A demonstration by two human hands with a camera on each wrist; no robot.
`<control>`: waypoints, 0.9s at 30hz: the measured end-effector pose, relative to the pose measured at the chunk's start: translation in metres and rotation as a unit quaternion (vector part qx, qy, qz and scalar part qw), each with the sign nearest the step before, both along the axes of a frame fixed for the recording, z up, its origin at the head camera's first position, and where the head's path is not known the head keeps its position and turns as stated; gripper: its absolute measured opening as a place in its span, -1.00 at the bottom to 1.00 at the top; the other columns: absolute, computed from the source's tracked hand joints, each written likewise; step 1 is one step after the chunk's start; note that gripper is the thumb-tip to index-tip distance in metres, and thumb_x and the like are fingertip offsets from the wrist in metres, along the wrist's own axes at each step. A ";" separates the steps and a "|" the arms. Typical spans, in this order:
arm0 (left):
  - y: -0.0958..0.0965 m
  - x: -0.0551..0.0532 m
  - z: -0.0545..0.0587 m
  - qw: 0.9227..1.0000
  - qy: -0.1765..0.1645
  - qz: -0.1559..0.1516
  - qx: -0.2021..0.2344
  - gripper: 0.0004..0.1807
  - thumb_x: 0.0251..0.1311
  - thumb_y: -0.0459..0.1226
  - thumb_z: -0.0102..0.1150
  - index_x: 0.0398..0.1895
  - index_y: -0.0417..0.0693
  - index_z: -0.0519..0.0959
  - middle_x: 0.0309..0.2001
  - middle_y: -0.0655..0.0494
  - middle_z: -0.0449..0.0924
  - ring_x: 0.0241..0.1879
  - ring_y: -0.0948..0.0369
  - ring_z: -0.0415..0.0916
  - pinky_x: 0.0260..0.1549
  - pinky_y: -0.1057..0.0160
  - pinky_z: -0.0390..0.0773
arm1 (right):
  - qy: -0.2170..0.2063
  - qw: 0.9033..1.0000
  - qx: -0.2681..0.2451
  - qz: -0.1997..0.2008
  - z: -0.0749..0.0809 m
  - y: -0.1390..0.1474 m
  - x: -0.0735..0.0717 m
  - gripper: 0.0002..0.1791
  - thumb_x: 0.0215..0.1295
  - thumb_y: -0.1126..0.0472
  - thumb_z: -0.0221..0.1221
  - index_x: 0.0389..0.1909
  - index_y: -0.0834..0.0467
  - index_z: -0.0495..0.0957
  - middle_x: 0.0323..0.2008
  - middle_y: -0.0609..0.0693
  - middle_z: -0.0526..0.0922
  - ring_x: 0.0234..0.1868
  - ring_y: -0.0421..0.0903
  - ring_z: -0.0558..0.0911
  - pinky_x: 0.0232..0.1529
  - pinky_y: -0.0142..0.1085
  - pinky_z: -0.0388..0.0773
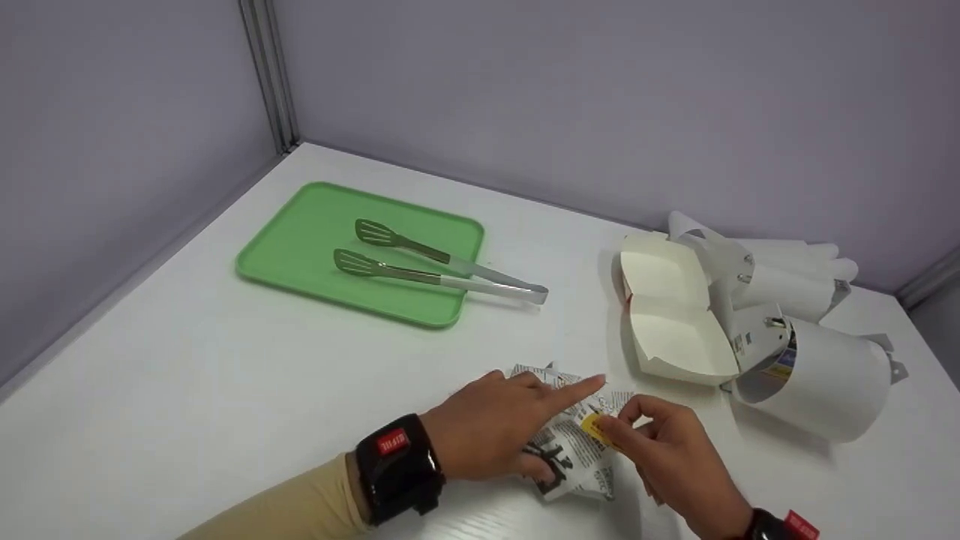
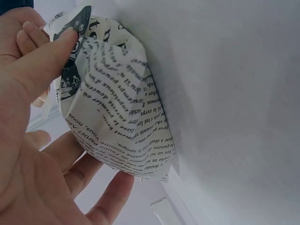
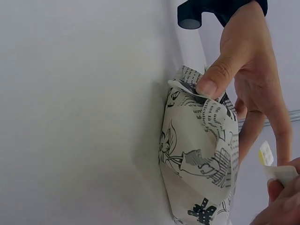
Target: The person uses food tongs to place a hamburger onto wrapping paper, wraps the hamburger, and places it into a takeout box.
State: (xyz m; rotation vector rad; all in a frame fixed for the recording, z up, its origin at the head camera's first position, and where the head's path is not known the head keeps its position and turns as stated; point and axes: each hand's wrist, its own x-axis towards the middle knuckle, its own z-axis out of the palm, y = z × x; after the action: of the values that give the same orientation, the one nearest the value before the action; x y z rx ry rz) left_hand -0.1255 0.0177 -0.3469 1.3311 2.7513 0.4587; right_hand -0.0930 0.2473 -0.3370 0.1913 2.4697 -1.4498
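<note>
A small package [image 1: 574, 469] wrapped in newspaper-print paper lies on the white table in front of me. My left hand [image 1: 487, 427] holds it from above. In the left wrist view the thumb presses the wrapped package [image 2: 117, 98] on one side and fingertips touch the opposite side. The right wrist view shows that thumb on a folded flap at the package's end [image 3: 197, 154]. My right hand [image 1: 682, 457] pinches a yellow-and-white sticker [image 1: 596, 429] just over the paper, close to the left index finger. Part of the sticker is hidden behind the right fingers.
At the back left, metal tongs [image 1: 495, 287] with slotted heads lie across a green tray [image 1: 289, 274]. An open white carton [image 1: 679, 334] stands to the right. Beside it are curled white sheets [image 1: 832, 375] with metal fittings, near the table's right edge.
</note>
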 end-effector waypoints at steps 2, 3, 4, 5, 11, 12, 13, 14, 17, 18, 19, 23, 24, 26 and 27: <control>0.000 0.000 -0.001 1.000 -0.002 -0.003 0.002 0.12 0.13 0.11 0.41 0.64 0.47 -0.13 0.27 0.26 0.60 0.26 0.21 0.51 0.08 0.04 0.60 | -0.005 1.000 -0.001 -0.008 -0.001 -0.002 -0.001 -0.65 0.37 0.00 0.28 -0.28 0.23 0.49 -0.79 -0.15 0.29 -0.78 -0.21 0.27 -0.74 -0.41 0.25; 0.000 0.000 -0.001 1.000 -0.005 -0.003 0.003 0.10 0.14 0.11 0.41 0.63 0.48 -0.11 0.30 0.30 0.57 0.27 0.20 0.51 0.10 0.02 0.59 | -0.008 1.000 -0.002 -0.012 -0.001 -0.003 -0.002 -0.66 0.37 0.01 0.28 -0.28 0.23 0.49 -0.78 -0.14 0.30 -0.78 -0.21 0.28 -0.74 -0.40 0.26; 0.000 0.000 -0.001 1.000 -0.007 -0.004 0.004 0.09 0.14 0.10 0.41 0.63 0.49 -0.09 0.34 0.33 0.53 0.27 0.20 0.50 0.11 0.01 0.59 | -0.009 1.000 0.000 -0.015 -0.001 -0.004 -0.002 -0.67 0.37 0.01 0.27 -0.28 0.23 0.50 -0.78 -0.14 0.31 -0.78 -0.21 0.28 -0.74 -0.39 0.26; 0.000 0.000 -0.001 1.000 -0.009 -0.006 0.004 0.07 0.15 0.10 0.40 0.62 0.49 -0.07 0.37 0.36 0.50 0.28 0.21 0.49 0.11 0.01 0.59 | -0.010 1.000 0.003 -0.019 -0.001 -0.005 -0.003 -0.67 0.37 0.02 0.27 -0.28 0.22 0.50 -0.78 -0.14 0.31 -0.77 -0.20 0.28 -0.73 -0.39 0.27; 0.001 -0.001 0.000 1.000 -0.016 -0.009 -0.003 -0.04 0.16 0.11 0.38 0.59 0.43 0.08 0.42 0.40 0.43 0.32 0.22 0.45 0.14 0.06 0.55 | -0.018 0.999 0.012 -0.027 -0.002 -0.009 -0.004 -0.72 0.39 0.06 0.25 -0.28 0.22 0.51 -0.77 -0.13 0.33 -0.78 -0.20 0.27 -0.73 -0.38 0.27; 0.001 -0.001 0.000 1.000 -0.015 -0.010 -0.004 -0.06 0.17 0.11 0.38 0.58 0.42 0.12 0.42 0.38 0.43 0.33 0.22 0.45 0.15 0.06 0.54 | -0.018 0.999 0.012 -0.025 -0.003 -0.009 -0.004 -0.72 0.39 0.07 0.25 -0.28 0.22 0.51 -0.77 -0.13 0.33 -0.78 -0.20 0.27 -0.73 -0.38 0.27; 0.001 -0.001 0.000 1.000 -0.014 -0.011 -0.005 -0.09 0.17 0.11 0.38 0.56 0.41 0.16 0.42 0.36 0.44 0.33 0.21 0.44 0.16 0.06 0.54 | -0.019 0.999 0.012 -0.023 -0.003 -0.009 -0.004 -0.73 0.40 0.08 0.24 -0.28 0.23 0.51 -0.77 -0.13 0.33 -0.78 -0.21 0.27 -0.73 -0.38 0.27; 0.001 -0.001 0.000 1.000 -0.012 -0.012 -0.005 -0.12 0.17 0.10 0.38 0.55 0.40 0.19 0.42 0.33 0.43 0.35 0.20 0.44 0.17 0.05 0.53 | -0.018 1.000 0.012 -0.021 -0.004 -0.009 -0.004 -0.73 0.40 0.08 0.24 -0.28 0.23 0.51 -0.77 -0.13 0.33 -0.78 -0.21 0.26 -0.73 -0.38 0.27; 0.001 -0.001 0.000 1.000 -0.007 -0.018 -0.008 -0.18 0.18 0.11 0.36 0.51 0.40 0.27 0.46 0.26 0.39 0.39 0.17 0.40 0.22 -0.02 0.52 | -0.018 1.000 0.007 -0.014 -0.005 -0.008 -0.003 -0.71 0.41 0.07 0.23 -0.28 0.24 0.50 -0.77 -0.14 0.33 -0.79 -0.22 0.26 -0.74 -0.38 0.26; 0.001 -0.001 0.000 1.000 -0.004 -0.019 -0.011 -0.20 0.19 0.12 0.34 0.51 0.41 0.28 0.47 0.24 0.37 0.40 0.16 0.39 0.22 -0.04 0.51 | -0.019 1.000 0.006 -0.011 -0.006 -0.008 -0.003 -0.70 0.41 0.06 0.24 -0.28 0.24 0.50 -0.78 -0.15 0.32 -0.79 -0.22 0.26 -0.74 -0.38 0.26; 0.000 -0.001 0.000 1.000 -0.002 -0.021 -0.013 -0.21 0.20 0.13 0.33 0.51 0.42 0.28 0.49 0.23 0.35 0.42 0.15 0.37 0.24 -0.08 0.51 | -0.019 1.000 0.004 -0.008 -0.006 -0.007 -0.003 -0.69 0.41 0.04 0.24 -0.28 0.24 0.50 -0.78 -0.15 0.32 -0.79 -0.22 0.26 -0.74 -0.38 0.26; -0.001 -0.001 -0.001 0.999 0.015 -0.028 -0.027 -0.23 0.22 0.17 0.26 0.51 0.42 0.30 0.51 0.23 0.29 0.45 0.14 0.33 0.26 -0.15 0.50 | -0.022 1.000 -0.001 0.006 -0.009 -0.005 -0.003 -0.64 0.38 -0.02 0.26 -0.27 0.24 0.51 -0.79 -0.16 0.31 -0.79 -0.22 0.27 -0.74 -0.38 0.27; -0.002 -0.001 -0.001 0.999 0.019 -0.029 -0.030 -0.24 0.22 0.18 0.25 0.51 0.42 0.30 0.52 0.23 0.29 0.45 0.15 0.33 0.26 -0.15 0.50 | -0.022 1.000 -0.001 0.010 -0.010 -0.004 -0.003 -0.63 0.38 -0.03 0.26 -0.27 0.24 0.51 -0.79 -0.16 0.31 -0.79 -0.22 0.28 -0.74 -0.38 0.27; -0.002 -0.001 0.000 0.999 0.025 -0.029 -0.036 -0.24 0.22 0.20 0.23 0.50 0.39 0.31 0.52 0.24 0.28 0.46 0.15 0.32 0.26 -0.15 0.50 | -0.024 1.000 -0.001 0.017 -0.012 -0.003 -0.003 -0.61 0.37 -0.06 0.26 -0.26 0.23 0.51 -0.80 -0.16 0.31 -0.79 -0.23 0.28 -0.74 -0.38 0.28; -0.002 -0.001 0.000 0.998 0.027 -0.030 -0.038 -0.24 0.22 0.21 0.22 0.50 0.39 0.31 0.52 0.24 0.28 0.46 0.15 0.32 0.26 -0.13 0.51 | -0.025 0.999 -0.002 0.021 -0.012 -0.002 -0.003 -0.60 0.37 -0.06 0.26 -0.26 0.24 0.51 -0.80 -0.16 0.31 -0.79 -0.23 0.28 -0.74 -0.39 0.28</control>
State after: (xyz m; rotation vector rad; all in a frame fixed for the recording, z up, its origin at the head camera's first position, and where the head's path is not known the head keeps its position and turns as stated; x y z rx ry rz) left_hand -0.1269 0.0156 -0.3472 1.4237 2.7328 0.3164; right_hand -0.0961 0.2455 -0.3491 0.1730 2.4152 -1.4162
